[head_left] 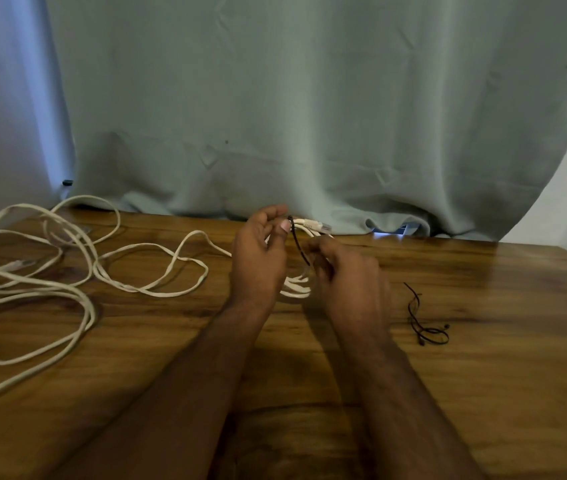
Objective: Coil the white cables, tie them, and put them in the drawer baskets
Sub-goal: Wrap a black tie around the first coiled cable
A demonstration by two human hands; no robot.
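My left hand (261,251) grips a small coil of white cable (297,287) above the wooden table (483,358), with the cable's plug ends (313,224) sticking out past my thumb. A thin black tie (298,242) runs across the coil between both hands. My right hand (348,271) pinches the lower end of that tie, fingers curled and slightly blurred. From the coil a long white cable (157,252) trails left into a loose tangle (32,271) spread over the left part of the table.
Several more black ties (426,323) lie on the table right of my right hand. A pale green cloth (310,116) hangs behind the table's far edge. A small dark object (67,182) sits at the cloth's left edge.
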